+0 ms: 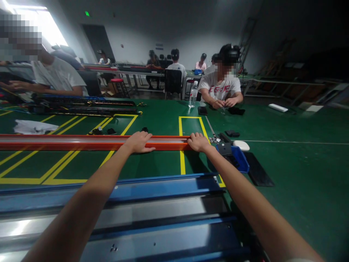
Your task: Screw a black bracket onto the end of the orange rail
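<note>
A long orange rail (89,142) with a pale groove down its middle lies across the green table, running out past the left edge of the view. My left hand (138,142) is closed over it, fingers on the far side and thumb along the near side. At the rail's right end, my right hand (198,142) grips it from above; the thumb is mostly hidden. Just beyond that hand lie small metal parts (214,139) and a dark block (224,149) beside a blue bin (241,160).
Blue and silver metal profiles (169,207) fill the near left. Dark long assemblies (109,109) lie at the back left. A water bottle (193,94) and a phone (202,110) stand near a seated co-worker (220,85). A white mouse (241,145) and a black pad (259,169) lie right.
</note>
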A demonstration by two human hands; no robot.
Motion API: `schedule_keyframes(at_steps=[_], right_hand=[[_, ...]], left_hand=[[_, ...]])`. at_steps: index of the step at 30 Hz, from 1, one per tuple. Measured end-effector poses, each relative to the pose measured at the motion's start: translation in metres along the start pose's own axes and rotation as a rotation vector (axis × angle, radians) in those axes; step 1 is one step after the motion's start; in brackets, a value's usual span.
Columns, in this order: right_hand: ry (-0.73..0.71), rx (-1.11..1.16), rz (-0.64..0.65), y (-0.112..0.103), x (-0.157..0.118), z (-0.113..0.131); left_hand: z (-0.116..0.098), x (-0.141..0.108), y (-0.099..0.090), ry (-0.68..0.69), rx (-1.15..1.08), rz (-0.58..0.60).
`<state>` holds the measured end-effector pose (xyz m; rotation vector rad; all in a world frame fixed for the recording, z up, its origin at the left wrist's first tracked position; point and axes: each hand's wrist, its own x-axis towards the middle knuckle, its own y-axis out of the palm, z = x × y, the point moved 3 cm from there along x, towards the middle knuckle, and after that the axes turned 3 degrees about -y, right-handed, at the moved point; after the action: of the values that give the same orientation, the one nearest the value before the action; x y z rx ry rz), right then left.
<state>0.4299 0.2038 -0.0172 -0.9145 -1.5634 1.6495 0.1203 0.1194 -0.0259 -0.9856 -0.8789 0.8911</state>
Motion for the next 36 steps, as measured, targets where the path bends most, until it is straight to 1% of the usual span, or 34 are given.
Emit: schedule_keyframes(at_steps=[8,13,17,19,21,24,25,27,29,31,34,36], right_hand=[[0.024,-0.006,-0.044,0.000,0.007,-0.001],[0.041,-0.024,-0.092,-0.001,0.005,0.001],[0.048,-0.012,-0.143,-0.009,-0.007,0.008],[0.042,-0.010,-0.198,-0.020,-0.016,0.016],[0.027,-0.009,-0.264,-0.035,-0.025,0.025],[-0.014,0.005,-0.318,-0.055,-0.041,0.038],[-0.042,0.013,-0.309,-0.059,-0.048,0.042],[-0.128,0.026,-0.251,-0.062,-0.068,0.047],[-0.221,0.034,-0.172,-0.057,-0.095,0.050],[-0.287,0.035,-0.104,-0.049,-0.124,0.049],[-0.342,0.028,-0.008,-0.035,-0.158,0.043],[-0.358,0.027,0.036,-0.026,-0.170,0.038]], left_hand=[[0.006,0.002,0.006,0.007,-0.003,0.005],[0.004,0.002,0.001,-0.008,-0.021,0.007],[-0.006,-0.002,-0.010,-0.043,-0.039,-0.004],[-0.016,-0.008,-0.021,-0.045,-0.046,-0.020],[-0.031,-0.020,-0.033,-0.027,-0.056,-0.026],[-0.059,-0.046,-0.053,-0.018,-0.075,-0.017],[-0.069,-0.058,-0.060,-0.014,-0.084,-0.006],[-0.088,-0.081,-0.072,-0.002,-0.114,0.025],[-0.102,-0.103,-0.081,-0.034,-0.210,0.074],[-0.113,-0.120,-0.086,-0.052,-0.273,0.117],[-0.123,-0.132,-0.085,-0.045,-0.301,0.156],[-0.127,-0.135,-0.081,-0.030,-0.310,0.153]])
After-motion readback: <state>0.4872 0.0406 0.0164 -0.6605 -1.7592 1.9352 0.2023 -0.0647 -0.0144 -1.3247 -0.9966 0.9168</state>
